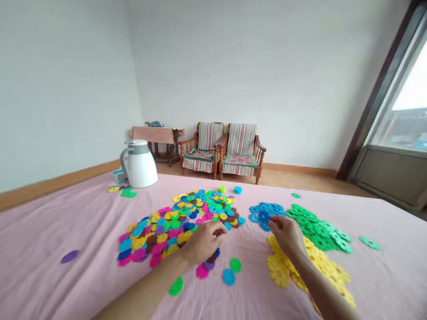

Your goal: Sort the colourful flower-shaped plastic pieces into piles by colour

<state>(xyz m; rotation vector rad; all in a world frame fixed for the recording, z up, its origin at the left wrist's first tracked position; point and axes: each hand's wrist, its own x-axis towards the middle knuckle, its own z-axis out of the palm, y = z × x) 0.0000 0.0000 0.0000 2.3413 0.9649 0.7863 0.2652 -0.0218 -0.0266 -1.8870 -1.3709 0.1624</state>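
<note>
2 bare forearms (147,284) lie nearest. The left hand (204,242) has its fingers (218,228) curled close together at the edge of the mixed disc pile (173,226); I cannot tell whether they grip anything. The right hand (287,234) nearly closes its fingers at the blue discs (268,208), any hold unclear. Yellow discs (278,269) lie beneath its wrist, green discs (320,233) beside them, on pink cloth (253,302).

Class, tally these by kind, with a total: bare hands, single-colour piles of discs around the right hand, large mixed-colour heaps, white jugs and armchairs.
Hands: 2 (left hand, right hand)
Single-colour piles: 3 (blue pile, green pile, yellow pile)
Large mixed-colour heap: 1
White jug: 1
Armchairs: 2 (left armchair, right armchair)
Total: 9
</note>
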